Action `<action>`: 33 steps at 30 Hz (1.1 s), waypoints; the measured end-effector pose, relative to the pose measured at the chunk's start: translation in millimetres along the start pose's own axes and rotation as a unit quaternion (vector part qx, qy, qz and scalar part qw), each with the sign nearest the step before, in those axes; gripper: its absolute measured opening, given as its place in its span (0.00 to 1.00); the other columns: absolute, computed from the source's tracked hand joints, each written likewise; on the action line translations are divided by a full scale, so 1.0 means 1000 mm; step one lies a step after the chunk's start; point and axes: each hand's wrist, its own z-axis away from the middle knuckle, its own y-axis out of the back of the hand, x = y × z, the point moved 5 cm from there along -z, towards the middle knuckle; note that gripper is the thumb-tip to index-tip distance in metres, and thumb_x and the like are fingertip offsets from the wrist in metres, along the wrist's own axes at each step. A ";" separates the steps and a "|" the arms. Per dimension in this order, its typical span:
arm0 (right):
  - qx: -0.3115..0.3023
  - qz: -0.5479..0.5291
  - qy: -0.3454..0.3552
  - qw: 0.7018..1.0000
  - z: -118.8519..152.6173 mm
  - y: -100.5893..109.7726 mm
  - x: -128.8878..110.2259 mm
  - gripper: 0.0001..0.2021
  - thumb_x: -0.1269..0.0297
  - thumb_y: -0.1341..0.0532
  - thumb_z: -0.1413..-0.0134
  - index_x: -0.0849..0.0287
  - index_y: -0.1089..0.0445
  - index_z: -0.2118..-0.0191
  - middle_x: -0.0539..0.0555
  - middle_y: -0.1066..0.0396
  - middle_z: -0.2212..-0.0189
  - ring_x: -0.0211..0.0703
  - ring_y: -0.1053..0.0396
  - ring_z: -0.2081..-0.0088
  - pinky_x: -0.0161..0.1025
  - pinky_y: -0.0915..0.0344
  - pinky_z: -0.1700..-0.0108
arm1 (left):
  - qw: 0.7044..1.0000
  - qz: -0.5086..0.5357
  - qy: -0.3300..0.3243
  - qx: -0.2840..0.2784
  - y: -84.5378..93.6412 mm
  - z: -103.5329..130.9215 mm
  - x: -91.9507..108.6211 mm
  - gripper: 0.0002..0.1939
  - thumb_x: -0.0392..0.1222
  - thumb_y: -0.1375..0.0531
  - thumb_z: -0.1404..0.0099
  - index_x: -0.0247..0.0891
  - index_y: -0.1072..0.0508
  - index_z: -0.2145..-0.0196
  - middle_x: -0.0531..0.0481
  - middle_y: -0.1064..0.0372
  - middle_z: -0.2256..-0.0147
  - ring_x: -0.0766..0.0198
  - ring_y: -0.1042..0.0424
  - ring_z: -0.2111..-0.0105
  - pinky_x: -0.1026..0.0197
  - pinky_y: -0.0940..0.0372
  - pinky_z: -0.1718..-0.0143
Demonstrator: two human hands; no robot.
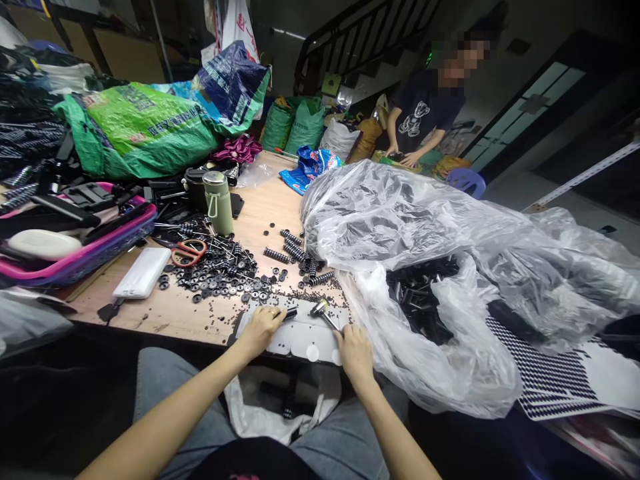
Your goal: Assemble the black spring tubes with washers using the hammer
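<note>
My left hand (261, 328) rests at the table's near edge, fingers pinched on a small black cylindrical part (291, 312). My right hand (354, 348) grips the handle of a small metal hammer (321, 311), its head lying just right of the black part. Both sit on a white perforated plate (300, 337). Beyond them lie several black washers and small pins (225, 280) and ribbed black springs (295, 252) scattered over the wood.
A big clear plastic bag (425, 227) holding black parts fills the right side. Red-handled scissors (187, 253), a white phone (143, 273), a green flask (219, 200), a pink tray (75, 260) and green sacks (145, 127) are at left. Another person (430, 107) stands at the far end.
</note>
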 end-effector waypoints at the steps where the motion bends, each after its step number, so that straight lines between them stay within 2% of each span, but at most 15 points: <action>1: -0.023 -0.008 0.005 1.000 0.002 0.003 0.002 0.12 0.58 0.51 0.45 0.60 0.38 0.71 0.58 0.34 0.71 0.49 0.36 0.65 0.41 0.42 0.66 | 1.000 -0.021 -0.004 -0.003 0.002 0.001 0.000 0.20 0.27 0.52 0.42 0.37 0.37 0.53 0.44 0.34 0.62 0.60 0.36 0.62 0.55 0.40 0.61; 5: -0.057 -0.163 0.006 0.985 0.007 0.021 -0.018 0.16 0.56 0.59 0.41 0.57 0.42 0.71 0.50 0.36 0.80 0.40 0.36 0.77 0.33 0.46 0.75 | 0.997 -0.076 -0.005 -0.008 0.006 0.001 0.006 0.19 0.28 0.53 0.41 0.36 0.38 0.52 0.43 0.34 0.62 0.59 0.36 0.63 0.53 0.43 0.62; 8: -0.050 -0.259 0.019 0.964 0.012 0.027 -0.040 0.17 0.56 0.63 0.41 0.57 0.43 0.69 0.48 0.36 0.81 0.38 0.37 0.79 0.32 0.47 0.76 | 0.996 -0.090 -0.002 -0.006 0.007 0.002 0.008 0.19 0.29 0.54 0.40 0.35 0.38 0.52 0.44 0.33 0.62 0.58 0.36 0.62 0.51 0.44 0.60; 13: -0.117 -0.193 0.052 0.973 0.017 0.014 -0.056 0.17 0.55 0.60 0.41 0.57 0.42 0.72 0.48 0.39 0.84 0.40 0.38 0.80 0.33 0.50 0.78 | 0.995 -0.100 0.022 -0.002 -0.001 0.003 0.014 0.19 0.31 0.56 0.39 0.34 0.39 0.50 0.42 0.33 0.58 0.57 0.37 0.56 0.48 0.48 0.54; 15: -0.087 -0.218 0.061 0.970 0.017 0.026 -0.064 0.17 0.56 0.61 0.41 0.57 0.42 0.71 0.49 0.38 0.83 0.39 0.38 0.80 0.32 0.49 0.77 | 0.996 -0.092 0.020 0.005 -0.008 0.004 0.023 0.21 0.37 0.55 0.38 0.31 0.42 0.48 0.39 0.38 0.52 0.55 0.43 0.50 0.47 0.52 0.49; 18: -0.041 -0.280 0.097 0.954 0.019 0.047 -0.086 0.19 0.57 0.64 0.40 0.58 0.42 0.69 0.50 0.36 0.80 0.38 0.37 0.79 0.32 0.46 0.76 | 0.997 -0.072 0.004 0.010 -0.023 0.006 0.037 0.30 0.47 0.54 0.40 0.25 0.49 0.45 0.34 0.49 0.45 0.51 0.55 0.43 0.46 0.58 0.46; 21: -0.083 -0.232 0.165 0.955 0.028 0.041 -0.114 0.19 0.57 0.63 0.40 0.60 0.39 0.65 0.54 0.32 0.77 0.40 0.34 0.78 0.33 0.46 0.76 | 0.998 -0.058 0.003 0.008 -0.034 0.007 0.040 0.29 0.40 0.57 0.40 0.25 0.54 0.43 0.34 0.50 0.45 0.53 0.53 0.44 0.46 0.58 0.46; 24: -0.143 -0.135 0.197 0.961 0.034 0.022 -0.126 0.18 0.58 0.60 0.40 0.59 0.38 0.61 0.55 0.29 0.76 0.44 0.33 0.77 0.34 0.46 0.76 | 0.999 -0.030 0.013 0.004 -0.036 0.001 0.034 0.28 0.33 0.58 0.42 0.27 0.52 0.43 0.36 0.44 0.48 0.56 0.45 0.47 0.49 0.52 0.47; 26: -0.143 -0.124 0.189 0.963 0.031 0.018 -0.123 0.18 0.58 0.62 0.40 0.58 0.37 0.63 0.54 0.29 0.77 0.44 0.32 0.76 0.34 0.47 0.75 | 0.999 0.003 0.041 -0.002 -0.030 -0.005 0.028 0.26 0.32 0.57 0.43 0.29 0.47 0.45 0.37 0.40 0.51 0.56 0.41 0.51 0.51 0.46 0.51; 29: -0.095 -0.134 0.144 0.976 0.019 0.024 -0.100 0.20 0.57 0.64 0.39 0.57 0.39 0.69 0.52 0.31 0.79 0.42 0.32 0.76 0.34 0.48 0.76 | 0.995 0.049 0.088 -0.022 -0.016 -0.008 0.027 0.21 0.30 0.57 0.42 0.32 0.38 0.52 0.39 0.34 0.60 0.57 0.37 0.58 0.54 0.40 0.59; 33: -0.057 -0.082 0.068 0.993 -0.001 0.018 -0.047 0.19 0.56 0.62 0.40 0.57 0.40 0.71 0.51 0.33 0.79 0.41 0.33 0.76 0.34 0.49 0.77 | 0.992 0.098 0.044 -0.061 0.005 -0.014 0.034 0.15 0.33 0.53 0.41 0.36 0.34 0.58 0.44 0.35 0.65 0.60 0.36 0.64 0.60 0.38 0.64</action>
